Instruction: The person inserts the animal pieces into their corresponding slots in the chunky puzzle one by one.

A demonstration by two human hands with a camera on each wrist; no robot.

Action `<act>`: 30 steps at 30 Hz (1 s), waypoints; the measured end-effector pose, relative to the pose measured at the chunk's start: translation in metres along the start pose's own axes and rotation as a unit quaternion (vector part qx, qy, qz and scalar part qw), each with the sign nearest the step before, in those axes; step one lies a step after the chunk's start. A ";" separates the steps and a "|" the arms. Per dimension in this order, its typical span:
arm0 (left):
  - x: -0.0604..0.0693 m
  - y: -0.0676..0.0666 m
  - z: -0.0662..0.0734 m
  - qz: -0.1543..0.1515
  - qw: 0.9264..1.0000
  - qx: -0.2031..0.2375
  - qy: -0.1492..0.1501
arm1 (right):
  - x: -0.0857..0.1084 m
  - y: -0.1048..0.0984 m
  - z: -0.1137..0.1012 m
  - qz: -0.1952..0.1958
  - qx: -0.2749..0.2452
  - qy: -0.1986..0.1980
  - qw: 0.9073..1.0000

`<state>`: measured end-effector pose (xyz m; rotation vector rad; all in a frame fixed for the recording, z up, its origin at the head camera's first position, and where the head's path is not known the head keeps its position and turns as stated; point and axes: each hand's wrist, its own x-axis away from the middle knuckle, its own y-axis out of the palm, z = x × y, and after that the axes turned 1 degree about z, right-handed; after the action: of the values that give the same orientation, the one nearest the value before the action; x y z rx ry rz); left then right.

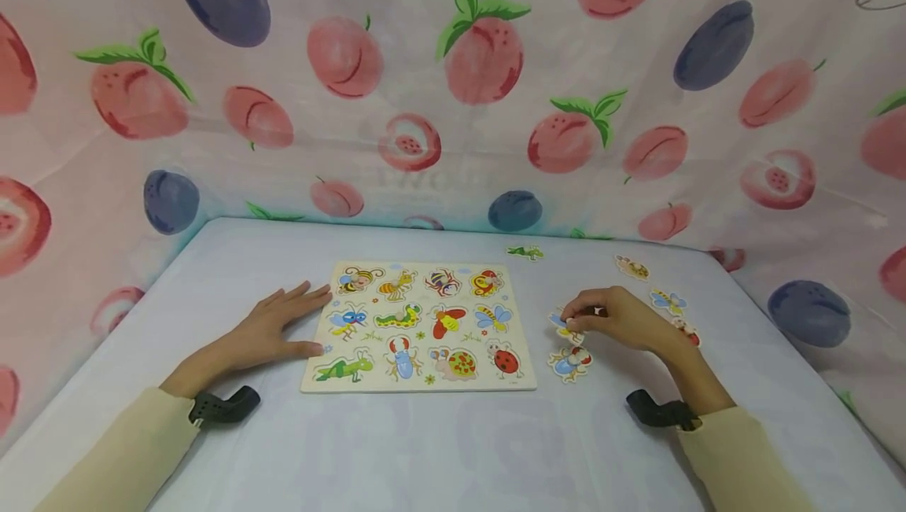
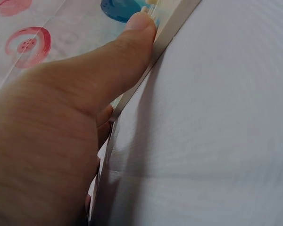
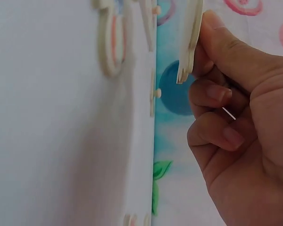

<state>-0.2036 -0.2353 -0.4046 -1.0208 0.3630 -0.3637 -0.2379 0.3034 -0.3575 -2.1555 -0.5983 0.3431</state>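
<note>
A blue-and-yellow piece [image 1: 565,331] is pinched between the thumb and curled forefinger of the right hand [image 1: 619,319]; in the right wrist view it is held edge-on, clear of the table [image 1: 396,457]. It is seen to the right of the board [image 1: 378,385], and just below it in the head view a beetle piece [image 1: 569,363] is laid flat.

The left hand [image 1: 272,329] is spread, its thumb and fingertips set at the board's left edge. On the board, twelve bugs are shown in three rows of four.

Beyond the right hand, a dragonfly piece [image 1: 668,301] and a snail piece [image 1: 632,267] are laid out, and a red piece [image 1: 688,330] is partly hidden by the right forearm. A grasshopper piece [image 1: 525,252] is placed near the table's far edge. The table is backed by a fruit-printed cloth [image 1: 495,134].
</note>
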 end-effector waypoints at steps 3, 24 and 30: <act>0.000 0.000 0.000 -0.001 1.000 -0.002 -0.001 | -0.008 0.001 -0.009 -0.008 -0.007 -0.001 1.000; 0.000 0.000 0.001 -0.005 1.000 -0.001 -0.017 | -0.068 0.034 -0.077 -0.029 0.047 -0.153 0.987; 0.000 0.000 0.001 -0.005 1.000 -0.005 -0.013 | -0.086 0.049 -0.093 -0.044 0.034 -0.191 0.980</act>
<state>-0.2030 -0.2343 -0.4041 -1.0368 0.3369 -0.3577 -0.2552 0.1703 -0.3379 -2.0019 -0.8808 0.7275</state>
